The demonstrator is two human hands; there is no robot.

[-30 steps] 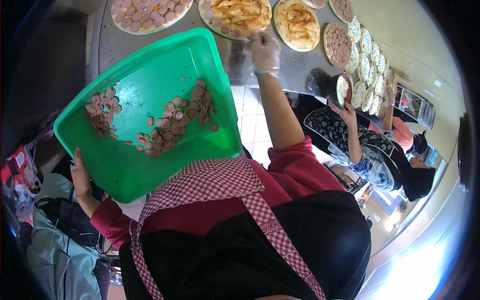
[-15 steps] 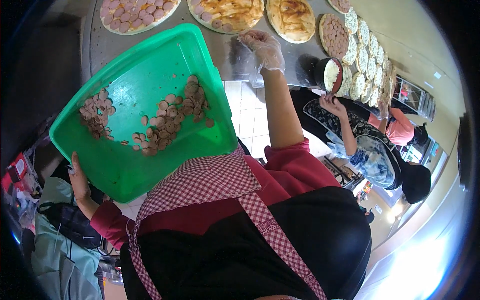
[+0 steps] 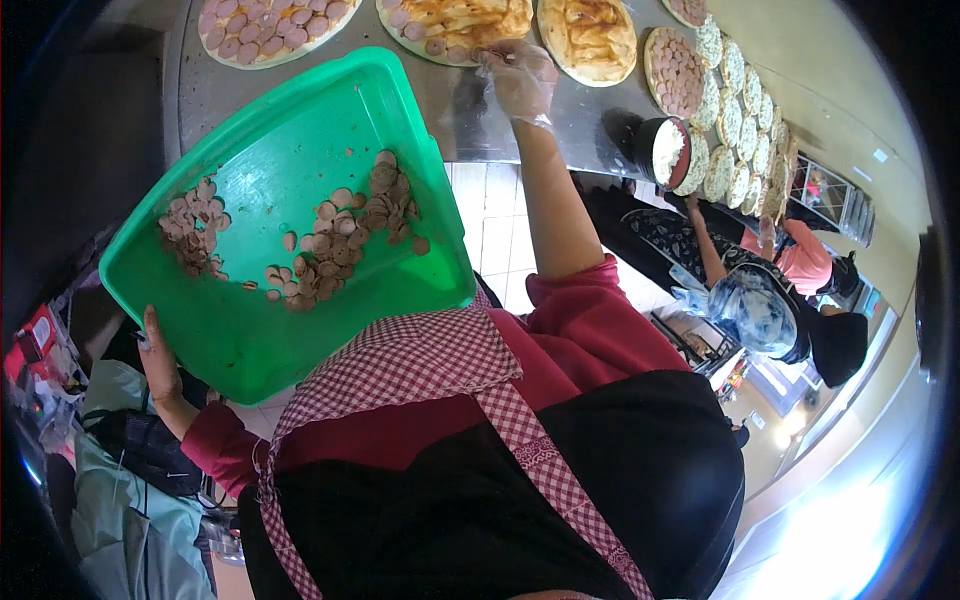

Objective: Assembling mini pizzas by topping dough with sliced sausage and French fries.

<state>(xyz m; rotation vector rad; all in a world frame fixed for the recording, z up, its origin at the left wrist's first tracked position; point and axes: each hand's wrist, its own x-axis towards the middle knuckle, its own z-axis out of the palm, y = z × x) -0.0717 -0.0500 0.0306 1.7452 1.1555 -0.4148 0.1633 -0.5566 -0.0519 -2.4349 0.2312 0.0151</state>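
Observation:
A large green plastic tub (image 3: 290,365) leans against my apron, tilted, with sliced sausage (image 3: 325,255) heaped in loose piles inside. My left hand (image 3: 160,360) is closed on the tub's lower left rim. In a clear plastic glove, my right hand (image 3: 522,80) reaches to the near right edge of a sauced pizza base (image 3: 470,22); its fingers are bent together, and whatever they hold is hidden. Sausage slices line that base's left and near edge. To its left lies a pizza (image 3: 270,30) covered in slices; to its right, a base with only sauce (image 3: 588,40).
The metal table (image 3: 430,120) carries several more topped pizzas (image 3: 675,72) toward the far right. A dark bowl of white shreds (image 3: 668,150) stands at its near edge. Two people work along the right side. Bags (image 3: 140,440) lie at lower left.
My right hand has moved up and slightly left onto the pizza's edge. A nearby person's hand has drawn back from the bowl. The tub and my left hand have stayed put.

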